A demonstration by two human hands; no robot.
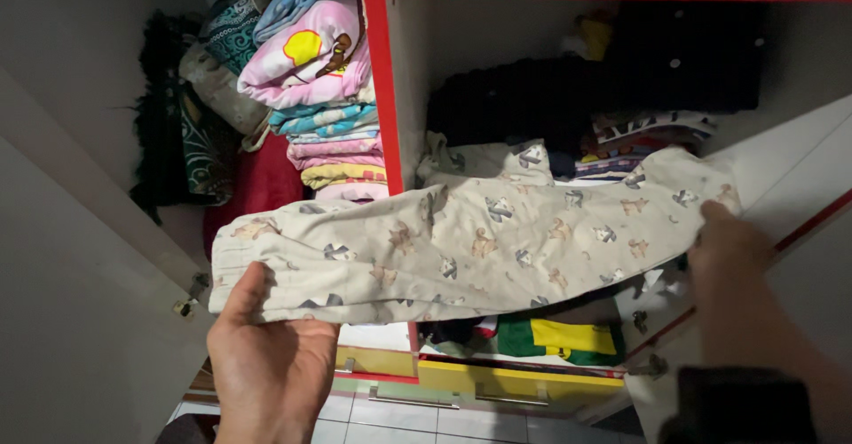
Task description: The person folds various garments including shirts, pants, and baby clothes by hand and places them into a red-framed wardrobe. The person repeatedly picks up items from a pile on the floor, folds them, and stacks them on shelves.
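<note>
At the far left I am seeing dark fabrics (173, 115) hanging or lying in the left compartment of the wardrobe, and beside them a stack of folded clothes (324, 98) in pink, blue and yellow, with a red cloth (257, 186) below it. The red divider (383, 80) is standing between this compartment and the next one. My left hand (266, 355) is holding the left end of the cream garment with small animal print (470, 240); the thumb is lying on top of the cloth and the palm is under it, fingers spread. The garment is stretching flat and almost level in front of the shelves, from one hand to the other. Behind it, dark folded clothes (621, 71) are resting on the right shelf, and a green and yellow piece (559, 337) is lying lower. My right hand (728, 249) is pinching the right end of the garment.
</note>
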